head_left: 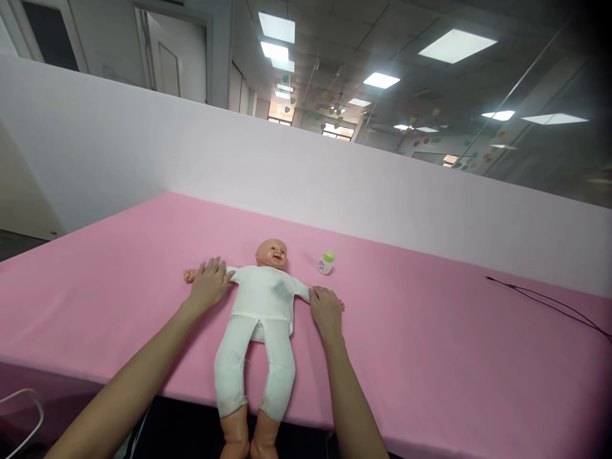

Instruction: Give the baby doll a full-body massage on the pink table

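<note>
A baby doll in a white long-sleeved top and white trousers lies on its back, head away from me, arms stretched out sideways. My left hand rests over the doll's arm on the left side, fingers spread and fairly flat; the doll's small hand shows past it. On the right side, my right hand is bent over the other sleeve, its fingertips partly hidden. Bare doll feet hang past the table's near edge. Beside the doll's head, a small white bottle with a green cap stands slightly tilted in view.
Pink cloth covers the table. A low white partition runs along its back. Thin black cable lies at the far right, and a white cable loops at the lower left. Beyond the partition are a glass pane and ceiling lights.
</note>
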`<state>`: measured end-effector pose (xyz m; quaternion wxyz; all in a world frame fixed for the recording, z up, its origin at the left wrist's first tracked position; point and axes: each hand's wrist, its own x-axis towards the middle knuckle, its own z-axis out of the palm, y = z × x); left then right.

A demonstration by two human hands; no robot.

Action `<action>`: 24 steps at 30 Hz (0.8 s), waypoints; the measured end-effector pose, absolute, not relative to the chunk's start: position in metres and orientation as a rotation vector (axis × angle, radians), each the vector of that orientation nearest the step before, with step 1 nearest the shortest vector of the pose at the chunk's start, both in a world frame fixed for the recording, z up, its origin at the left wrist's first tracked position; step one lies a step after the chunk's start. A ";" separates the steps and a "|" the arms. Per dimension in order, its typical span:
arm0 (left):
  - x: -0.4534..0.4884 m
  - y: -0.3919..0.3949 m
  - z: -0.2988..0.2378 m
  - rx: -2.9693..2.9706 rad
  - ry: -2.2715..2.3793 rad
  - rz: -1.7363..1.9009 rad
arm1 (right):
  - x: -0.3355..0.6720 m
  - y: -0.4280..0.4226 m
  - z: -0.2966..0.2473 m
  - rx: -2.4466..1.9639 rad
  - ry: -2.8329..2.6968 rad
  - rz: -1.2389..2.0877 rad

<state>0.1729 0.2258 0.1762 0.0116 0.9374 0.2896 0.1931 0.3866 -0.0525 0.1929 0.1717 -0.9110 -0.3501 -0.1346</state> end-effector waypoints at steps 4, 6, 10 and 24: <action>0.137 0.262 0.196 2.801 1.095 0.391 | 0.396 -0.078 0.199 -2.740 -0.541 -0.424; 0.118 0.277 0.198 2.686 1.118 0.199 | 0.402 -0.088 0.199 -2.800 -0.319 -0.292; 0.099 0.288 0.189 2.561 1.028 0.298 | 0.414 -0.094 0.196 -2.641 -0.212 -0.022; 0.185 0.275 0.227 1.251 0.522 0.811 | 0.425 -0.023 0.202 -1.424 -0.323 0.198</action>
